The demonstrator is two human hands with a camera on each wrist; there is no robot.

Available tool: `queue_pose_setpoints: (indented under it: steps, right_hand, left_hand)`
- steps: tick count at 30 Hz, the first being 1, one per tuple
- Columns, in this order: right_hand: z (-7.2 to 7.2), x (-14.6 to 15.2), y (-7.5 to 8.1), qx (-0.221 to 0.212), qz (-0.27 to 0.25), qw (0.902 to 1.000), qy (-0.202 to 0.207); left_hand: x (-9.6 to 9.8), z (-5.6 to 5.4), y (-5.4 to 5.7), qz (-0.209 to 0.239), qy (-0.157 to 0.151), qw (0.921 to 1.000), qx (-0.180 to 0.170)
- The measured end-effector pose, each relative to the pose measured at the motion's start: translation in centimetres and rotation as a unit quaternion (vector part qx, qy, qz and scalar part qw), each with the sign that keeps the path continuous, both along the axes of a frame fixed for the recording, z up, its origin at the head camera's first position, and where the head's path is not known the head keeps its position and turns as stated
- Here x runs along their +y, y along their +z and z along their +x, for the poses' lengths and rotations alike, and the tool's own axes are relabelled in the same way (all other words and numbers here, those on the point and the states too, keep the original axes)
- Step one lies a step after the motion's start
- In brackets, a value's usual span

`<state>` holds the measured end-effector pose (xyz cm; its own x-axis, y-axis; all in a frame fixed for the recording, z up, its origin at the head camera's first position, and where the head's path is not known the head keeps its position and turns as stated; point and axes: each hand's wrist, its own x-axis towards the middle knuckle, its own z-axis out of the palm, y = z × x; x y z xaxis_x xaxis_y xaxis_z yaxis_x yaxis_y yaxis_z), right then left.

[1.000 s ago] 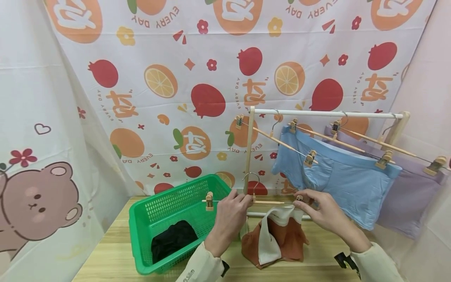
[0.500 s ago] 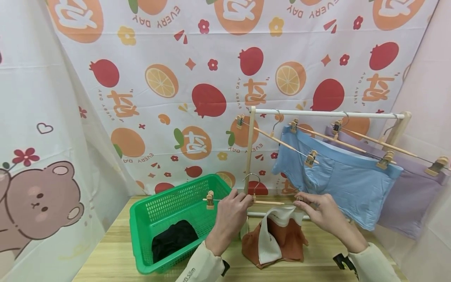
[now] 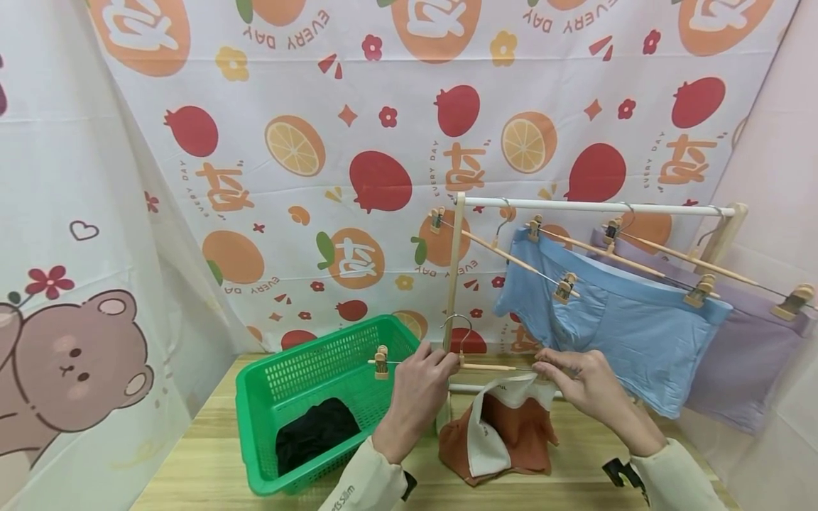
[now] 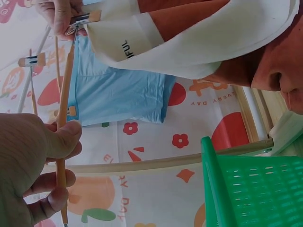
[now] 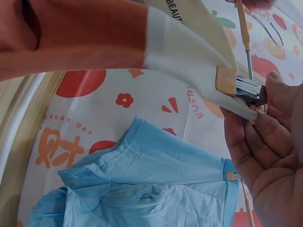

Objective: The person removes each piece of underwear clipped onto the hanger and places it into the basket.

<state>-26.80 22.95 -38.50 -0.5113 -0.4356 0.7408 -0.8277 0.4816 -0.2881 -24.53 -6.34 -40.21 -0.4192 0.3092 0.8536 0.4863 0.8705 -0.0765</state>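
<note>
My left hand (image 3: 418,390) grips the wooden rod of a clip hanger (image 3: 488,367) near its middle, beside the metal hook. My right hand (image 3: 584,380) pinches the clip (image 5: 226,81) at the hanger's right end, thumb on its metal part. That clip's wooden jaw sits over a corner of the white waistband (image 5: 189,61) of rust-brown underpants (image 3: 520,426). The rest of the underpants droops below the rod, waistband gaping and folded over in front. At the hanger's left end, another clip (image 3: 381,362) hangs with no cloth in it.
A green basket (image 3: 246,426) holding black cloth (image 3: 316,429) stands at left on the wooden table (image 3: 185,461). The rack (image 3: 601,206) at right carries blue underpants (image 3: 639,326) and lilac underpants (image 3: 735,369) on clip hangers, plus a bare hanger (image 3: 498,253).
The right fingertips have moved over the clip, hiding it in the head view. The waistband corner has lifted and turned slightly, showing more lettering. The left hand keeps its hold on the hanger.
</note>
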Motion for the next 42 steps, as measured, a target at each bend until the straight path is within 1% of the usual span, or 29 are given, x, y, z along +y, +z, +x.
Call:
queue_pose_setpoints:
  steps: [6,12,16,21,27,30,32,38,42]
  right_hand:
    - [-0.1,0.0,0.1,0.005,0.001,1.0000,0.002]
    - [0.0,-0.1,0.2,0.004,0.008,1.0000,-0.002]
    - [0.0,-0.1,0.2,0.008,0.008,0.9999,-0.006]
    - [0.1,-0.2,0.3,0.009,0.002,0.9998,-0.018]
    - [0.3,-0.4,0.0,-0.021,0.001,0.9988,-0.044]
    - [0.4,-0.5,0.0,-0.040,0.005,0.9976,-0.056]
    - [0.5,-0.6,0.0,-0.044,0.010,0.9971,-0.061]
    - [0.5,-1.3,0.6,-0.023,0.028,0.9970,-0.069]
    - [0.7,-2.0,1.0,-0.006,0.037,0.9968,-0.070]
  left_hand:
    - [0.0,-0.1,0.0,0.002,-0.007,1.0000,0.005]
    - [0.0,-0.1,0.0,-0.005,0.001,0.9999,0.010]
    - [0.1,0.0,0.0,-0.007,0.004,0.9999,0.007]
    - [0.0,0.0,0.1,-0.001,-0.004,1.0000,0.002]
    - [-0.1,-0.1,0.0,0.004,-0.011,0.9999,0.003]
    - [-0.2,-0.1,0.0,0.002,-0.010,0.9999,0.005]
    - [-0.2,-0.1,-0.1,0.002,-0.009,0.9999,0.004]
    - [-0.1,0.1,0.0,0.004,-0.005,1.0000,0.001]
    - [-0.1,0.2,-0.1,-0.005,0.001,1.0000,-0.002]
